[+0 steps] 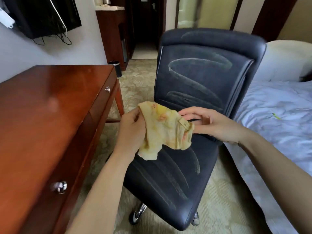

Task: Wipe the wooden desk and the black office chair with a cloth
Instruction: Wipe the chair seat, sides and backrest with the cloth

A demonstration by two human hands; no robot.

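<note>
A crumpled yellow cloth (pixel 166 130) with orange print hangs in the air above the seat of the black office chair (pixel 204 76). My left hand (pixel 131 130) grips the cloth's left edge with curled fingers. My right hand (pixel 209 123) holds its right edge, fingers partly behind the fabric. Damp wipe streaks show on the chair's backrest and on its seat (pixel 168 179). The glossy wooden desk (pixel 42 115) stands to the left of the chair, its top bare.
A bed (pixel 278 119) with pale sheets and a pillow lies close on the right of the chair. A small black bin (pixel 116 68) stands beyond the desk's far corner. A wall television (pixel 42 16) with dangling cables hangs above the desk. Patterned carpet (pixel 138 78) leads toward a dark doorway.
</note>
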